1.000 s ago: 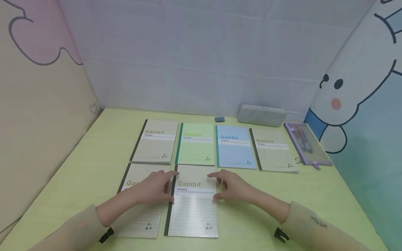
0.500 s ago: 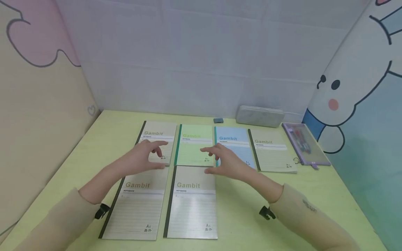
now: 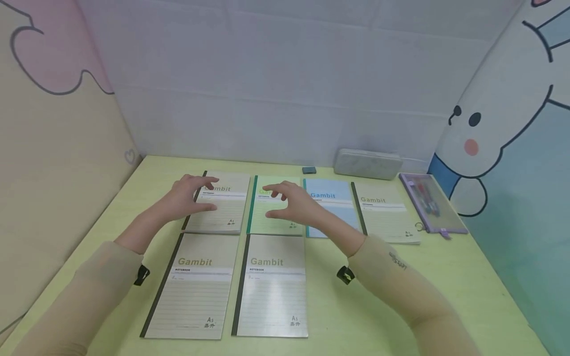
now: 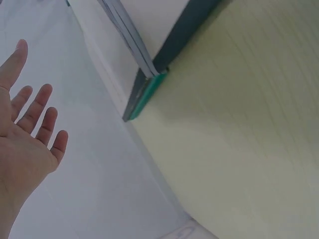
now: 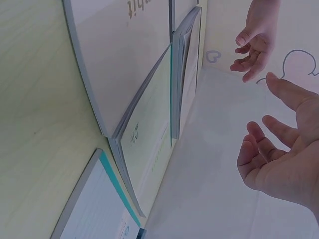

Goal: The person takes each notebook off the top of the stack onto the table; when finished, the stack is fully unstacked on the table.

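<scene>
My left hand hovers over the left side of the back-left beige notebook, thumb and fingers spread apart with nothing between them. In the left wrist view its palm and relaxed fingers show clear of the notebooks. Above the green notebook hangs my right hand, which partly covers its cover and holds nothing. The right wrist view has this hand apart from the green notebook, fingers loosely bent. Two more beige notebooks lie in front, one at left and one at right.
A blue notebook and another beige notebook continue the back row to the right. Beyond them lies a purple-edged zip pouch with pens. A grey case and small dark block sit by the back wall.
Both hands have left the front-right notebook, rising and moving back and left over the rear row. The notebooks keep their places.
</scene>
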The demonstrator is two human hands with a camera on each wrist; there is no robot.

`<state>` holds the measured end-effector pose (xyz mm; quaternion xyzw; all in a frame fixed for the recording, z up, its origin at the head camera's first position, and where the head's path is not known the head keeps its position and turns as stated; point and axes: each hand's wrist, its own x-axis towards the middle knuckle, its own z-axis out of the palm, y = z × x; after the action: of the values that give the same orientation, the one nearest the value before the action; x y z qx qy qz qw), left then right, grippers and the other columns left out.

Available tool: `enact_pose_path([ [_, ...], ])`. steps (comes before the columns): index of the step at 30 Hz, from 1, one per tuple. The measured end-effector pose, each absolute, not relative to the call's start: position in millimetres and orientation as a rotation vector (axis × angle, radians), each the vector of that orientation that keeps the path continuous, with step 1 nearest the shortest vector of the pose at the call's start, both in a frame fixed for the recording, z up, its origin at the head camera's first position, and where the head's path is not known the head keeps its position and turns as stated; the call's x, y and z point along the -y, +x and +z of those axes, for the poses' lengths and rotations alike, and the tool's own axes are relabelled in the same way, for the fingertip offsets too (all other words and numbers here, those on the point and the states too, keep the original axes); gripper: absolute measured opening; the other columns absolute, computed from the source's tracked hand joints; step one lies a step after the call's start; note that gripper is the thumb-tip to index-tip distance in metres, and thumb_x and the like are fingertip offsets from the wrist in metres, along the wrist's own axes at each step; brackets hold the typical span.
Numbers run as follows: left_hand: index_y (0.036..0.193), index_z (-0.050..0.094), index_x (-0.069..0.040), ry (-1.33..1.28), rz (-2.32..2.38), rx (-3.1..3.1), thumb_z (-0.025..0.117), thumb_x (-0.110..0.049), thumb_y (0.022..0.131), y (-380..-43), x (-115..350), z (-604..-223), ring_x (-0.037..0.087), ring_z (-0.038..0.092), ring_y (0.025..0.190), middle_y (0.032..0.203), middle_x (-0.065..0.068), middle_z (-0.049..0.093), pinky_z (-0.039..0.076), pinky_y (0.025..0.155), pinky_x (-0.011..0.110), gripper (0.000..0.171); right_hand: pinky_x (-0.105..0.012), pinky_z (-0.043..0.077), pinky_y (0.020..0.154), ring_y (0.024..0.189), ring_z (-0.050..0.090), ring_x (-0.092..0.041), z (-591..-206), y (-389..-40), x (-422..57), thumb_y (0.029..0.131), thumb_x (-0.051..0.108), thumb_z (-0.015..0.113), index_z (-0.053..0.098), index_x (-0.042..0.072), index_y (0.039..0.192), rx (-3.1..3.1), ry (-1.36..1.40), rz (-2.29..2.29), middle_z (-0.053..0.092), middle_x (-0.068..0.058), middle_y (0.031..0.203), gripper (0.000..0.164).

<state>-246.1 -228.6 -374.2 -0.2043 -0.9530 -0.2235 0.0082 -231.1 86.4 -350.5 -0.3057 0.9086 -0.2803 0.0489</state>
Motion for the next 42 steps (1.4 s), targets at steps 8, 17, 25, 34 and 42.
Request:
enact_pose_path([
  [8, 0.144, 0.035, -0.006, -0.512, -0.724, 3.045, 0.075, -0.035, 0.08, -265.2, 255.6, -398.0, 0.046, 0.024, 0.131, 0.143, 0.022, 0.039, 0.014, 0.101, 0.067, 0.081, -0.037, 0.047, 0.089, 0.111, 0.052, -0.031, -375.3, -250.4, -61.9, 0.084, 0.035, 0.072, 0.039, 0.016, 0.145, -2.711, -0.878, -0.913, 0.051, -0.012, 0.127, 0.072],
  [17, 0.148, 0.027, -0.006, -0.398, -0.718, 3.11, 0.078, -0.043, 0.074, -277.8, 274.5, -420.1, 0.05, 0.021, 0.132, 0.148, 0.024, 0.031, 0.016, 0.098, 0.069, 0.097, -0.044, 0.036, 0.106, 0.135, 0.033, -0.028, -402.0, -262.2, -35.9, 0.083, 0.042, 0.07, 0.033, 0.021, 0.148, -2.684, -0.803, -0.875, 0.036, -0.009, 0.147, 0.077],
  [25, 0.148, 0.026, -0.005, -0.379, -0.72, 3.166, 0.076, -0.056, 0.069, -279.0, 283.3, -433.6, 0.053, 0.023, 0.129, 0.146, 0.026, 0.032, 0.02, 0.095, 0.07, 0.107, -0.04, 0.032, 0.11, 0.139, 0.028, -0.025, -414.5, -264.5, -19.5, 0.082, 0.047, 0.069, 0.036, 0.02, 0.146, -2.682, -0.804, -0.763, 0.031, -0.008, 0.151, 0.077],
  [34, 0.148, 0.026, -0.005, -0.368, -0.724, 3.199, 0.073, -0.062, 0.069, -283.2, 287.5, -441.6, 0.052, 0.022, 0.13, 0.146, 0.027, 0.031, 0.019, 0.097, 0.069, 0.108, -0.038, 0.028, 0.112, 0.141, 0.026, -0.025, -426.2, -273.0, -7.7, 0.08, 0.047, 0.071, 0.038, 0.019, 0.145, -2.704, -0.766, -0.635, 0.03, -0.008, 0.152, 0.079],
  [42, 0.146, 0.029, -0.003, -0.35, -0.699, 3.231, 0.071, -0.062, 0.071, -283.4, 285.8, -442.7, 0.053, 0.018, 0.132, 0.147, 0.028, 0.027, 0.017, 0.099, 0.07, 0.104, -0.035, 0.02, 0.115, 0.142, 0.023, -0.023, -431.6, -278.0, -4.9, 0.081, 0.048, 0.07, 0.036, 0.017, 0.146, -2.692, -0.779, -0.535, 0.029, -0.007, 0.154, 0.08],
])
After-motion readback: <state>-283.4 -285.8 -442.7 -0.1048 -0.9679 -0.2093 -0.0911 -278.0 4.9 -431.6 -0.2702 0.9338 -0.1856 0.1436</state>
